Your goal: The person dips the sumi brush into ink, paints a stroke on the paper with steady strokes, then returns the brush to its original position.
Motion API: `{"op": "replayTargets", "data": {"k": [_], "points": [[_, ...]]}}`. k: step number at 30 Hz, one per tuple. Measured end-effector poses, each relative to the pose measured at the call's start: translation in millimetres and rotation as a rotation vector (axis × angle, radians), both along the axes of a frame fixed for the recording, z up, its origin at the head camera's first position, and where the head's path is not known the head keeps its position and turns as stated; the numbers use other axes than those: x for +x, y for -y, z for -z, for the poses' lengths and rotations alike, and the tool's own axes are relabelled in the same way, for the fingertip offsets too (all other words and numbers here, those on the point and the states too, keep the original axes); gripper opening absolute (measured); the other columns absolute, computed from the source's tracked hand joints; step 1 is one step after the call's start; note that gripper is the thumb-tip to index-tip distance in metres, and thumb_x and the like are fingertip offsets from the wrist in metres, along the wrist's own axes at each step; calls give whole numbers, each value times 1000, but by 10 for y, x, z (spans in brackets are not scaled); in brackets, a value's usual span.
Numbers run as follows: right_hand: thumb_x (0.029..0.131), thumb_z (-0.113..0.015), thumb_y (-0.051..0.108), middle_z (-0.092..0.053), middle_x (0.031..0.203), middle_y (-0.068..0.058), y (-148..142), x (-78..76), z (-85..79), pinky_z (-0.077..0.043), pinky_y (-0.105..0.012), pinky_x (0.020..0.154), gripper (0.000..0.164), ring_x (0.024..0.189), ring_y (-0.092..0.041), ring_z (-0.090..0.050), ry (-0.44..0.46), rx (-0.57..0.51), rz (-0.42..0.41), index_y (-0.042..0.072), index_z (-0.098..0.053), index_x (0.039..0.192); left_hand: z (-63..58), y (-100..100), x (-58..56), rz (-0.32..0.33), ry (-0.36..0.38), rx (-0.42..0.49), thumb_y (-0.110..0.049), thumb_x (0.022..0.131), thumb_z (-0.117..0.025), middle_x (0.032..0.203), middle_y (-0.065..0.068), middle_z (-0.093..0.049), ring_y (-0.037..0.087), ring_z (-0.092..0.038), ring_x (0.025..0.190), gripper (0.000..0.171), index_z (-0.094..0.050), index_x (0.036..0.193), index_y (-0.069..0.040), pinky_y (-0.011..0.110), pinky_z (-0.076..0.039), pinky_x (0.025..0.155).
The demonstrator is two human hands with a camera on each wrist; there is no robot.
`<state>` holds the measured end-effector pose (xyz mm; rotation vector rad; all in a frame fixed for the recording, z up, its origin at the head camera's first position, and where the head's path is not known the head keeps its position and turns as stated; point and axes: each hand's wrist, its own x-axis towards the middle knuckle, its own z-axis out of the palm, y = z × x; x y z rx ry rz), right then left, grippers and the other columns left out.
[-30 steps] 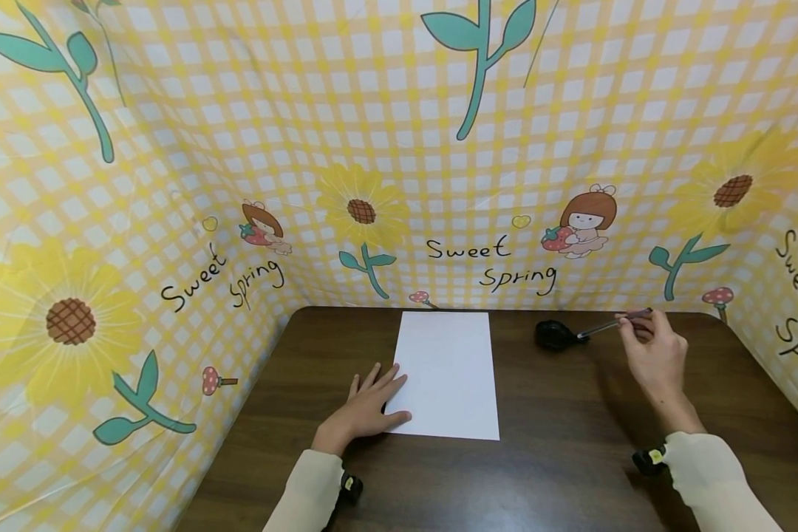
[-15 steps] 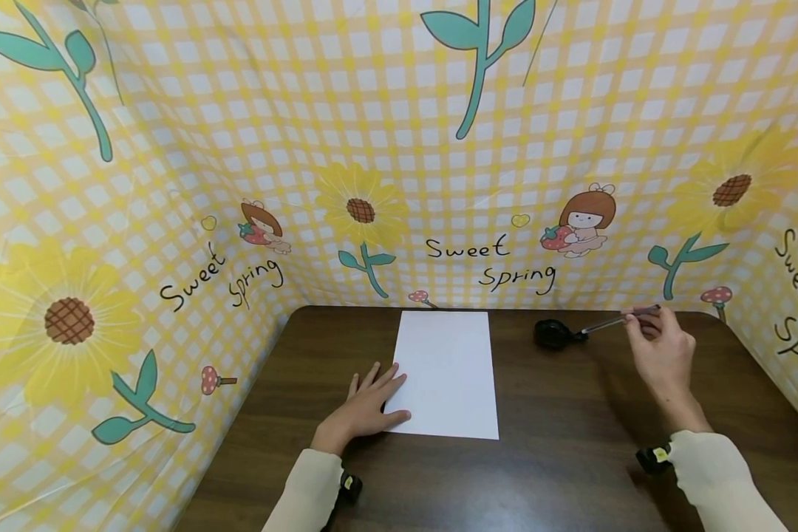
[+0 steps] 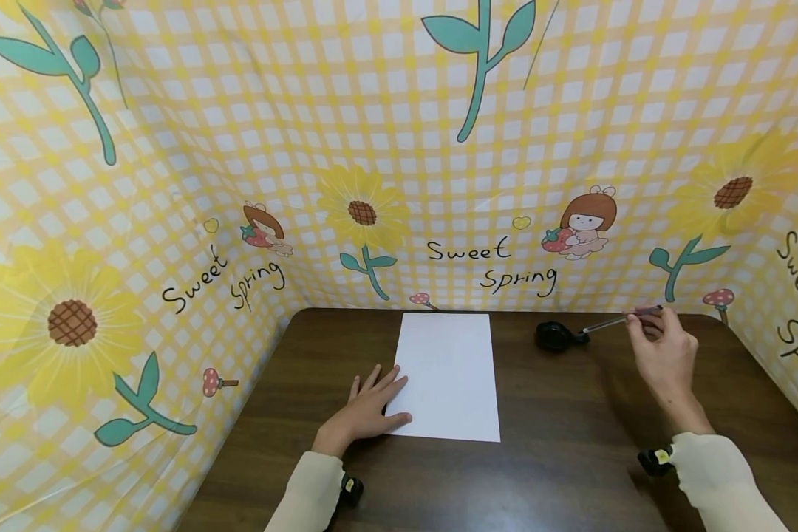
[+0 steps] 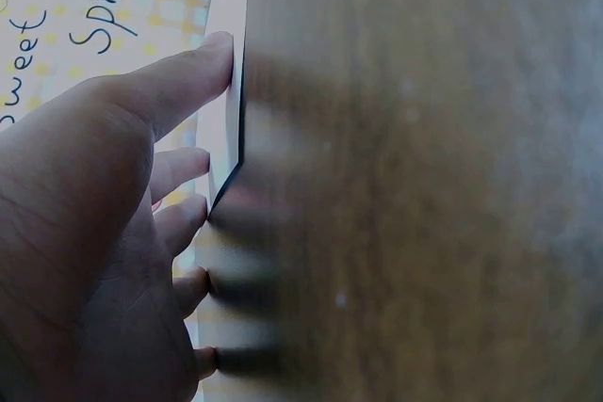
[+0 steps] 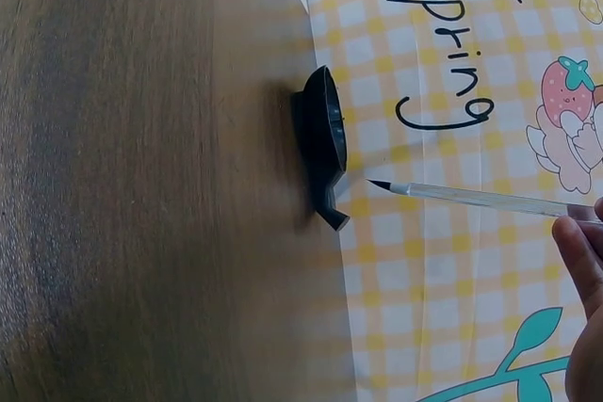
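A sheet of white paper [image 3: 448, 377] lies on the dark wooden table. My left hand [image 3: 366, 408] rests on the paper's left edge with its fingers spread, some of them on the wood; the left wrist view shows the thumb [image 4: 188, 82] over the sheet's edge. To the right of the paper sits a small black dish [image 3: 555, 336] with a short spout-like handle. My right hand [image 3: 665, 358] pinches a paintbrush [image 5: 490, 198] by its handle. The brush's dark pointed tip hangs just above and beside the dish's handle, apart from it in the right wrist view.
A yellow checked cloth [image 3: 399, 155] printed with flowers and lettering hangs behind the table and along both sides. It meets the table's [image 3: 545, 473] far edge close behind the dish and the paper. Each wrist wears a small black device [image 3: 656, 461].
The right hand has shifted slightly to the right with the paintbrush, and the tip has drawn a little away from the dish. The left hand, paper and dish stay put.
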<state>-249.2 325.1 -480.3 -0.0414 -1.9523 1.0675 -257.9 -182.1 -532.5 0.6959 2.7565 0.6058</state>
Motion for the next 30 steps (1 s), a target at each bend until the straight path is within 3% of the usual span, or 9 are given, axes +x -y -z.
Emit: {"op": "replayTargets", "data": {"k": [7,10,13,15,17,20,23,30], "points": [[99,-69,1,-77,103,-28,5,5,-15,-44,5,80,21,90,31,-56,-15,14,-10,-12,-67,116,9,-2,-3,-4,-1,-2,-57,103,-64,180,6,-20,44,-6,167,79,-37,168,-20,76,0,127],[100,-69,3,-77,100,1,9,-1,-28,-45,4,81,21,91,30,-57,-34,18,-13,-12,-67,114,7,-2,-4,-4,-1,-3,-56,103,-63,180,6,-20,44,-5,167,79,-37,168,-20,76,0,127],[100,-70,3,-65,101,31,22,-8,-47,-46,4,81,20,92,29,-59,-51,18,-19,-11,-67,113,8,-1,-6,-4,-3,-4,-57,103,-63,180,6,-20,44,-6,167,79,-37,168,-20,77,0,127],[99,-70,2,-61,101,38,34,-12,-59,-47,3,82,19,92,28,-59,-63,17,-30,-11,-67,113,10,1,-7,-4,-2,-4,-57,103,-63,180,6,-20,44,-6,167,80,-37,168,-20,77,0,127],[100,-70,2,-66,102,29,51,-13,-70,-47,3,82,20,93,27,-60,-72,22,-37,-12,-67,113,11,4,-6,-2,-2,-3,-58,103,-63,180,6,-20,44,-6,167,80,-37,168,-20,77,0,127],[101,-70,4,-78,101,-1,73,-14,-85,-48,2,82,22,94,27,-60,-89,34,-53,-14,-67,114,8,4,-7,-1,-1,-1,-58,103,-63,180,6,-20,44,-6,167,80,-37,168,-20,77,0,127],[102,-69,5,-78,102,-28,93,-14,-104,-48,2,82,23,95,26,-61,-108,41,-70,-15,-66,114,8,4,-11,-1,-2,-3,-58,103,-63,180,6,-20,44,-6,167,80,-37,168,-20,76,0,127],[99,-70,-2,-76,101,-34,147,-16,-165,-47,3,83,21,94,27,-61,-143,52,-84,-16,-64,112,19,6,-13,-3,-4,-8,-59,103,-62,180,5,-20,43,-6,167,80,-37,168,-20,76,0,127]]}}
